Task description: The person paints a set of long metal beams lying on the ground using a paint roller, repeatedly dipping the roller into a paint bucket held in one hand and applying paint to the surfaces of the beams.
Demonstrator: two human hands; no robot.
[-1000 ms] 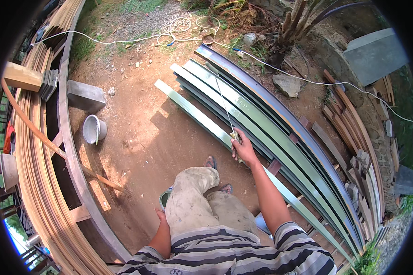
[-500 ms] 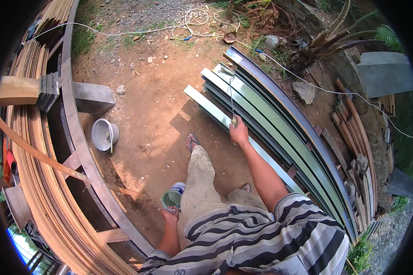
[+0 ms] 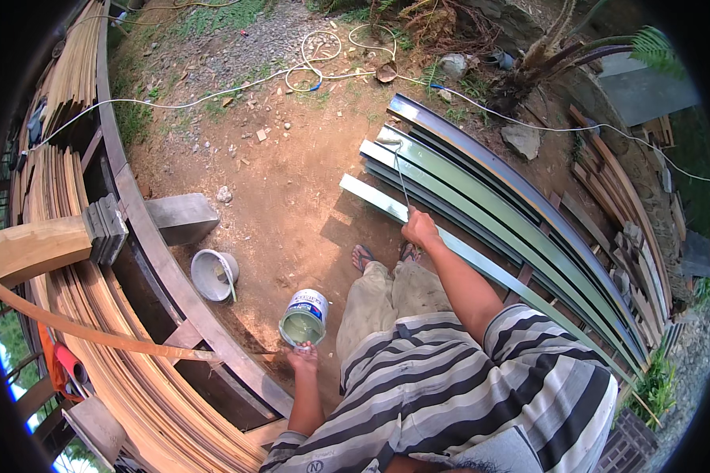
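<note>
Green beam (image 3: 450,168), far end beneath roller (image 3: 388,136): roll lengthwise with light, even pressure, with fingers of right hand (image 3: 420,229) curled round its grip and those of left hand (image 3: 302,358) clasping bucket (image 3: 306,303) at rim.

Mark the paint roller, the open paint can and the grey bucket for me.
Paint roller (image 3: 388,136): head view, on its pale roller sleeve.
Paint can (image 3: 308,302): head view, on its labelled outer side.
Grey bucket (image 3: 205,273): head view, on its inner wall.
</note>
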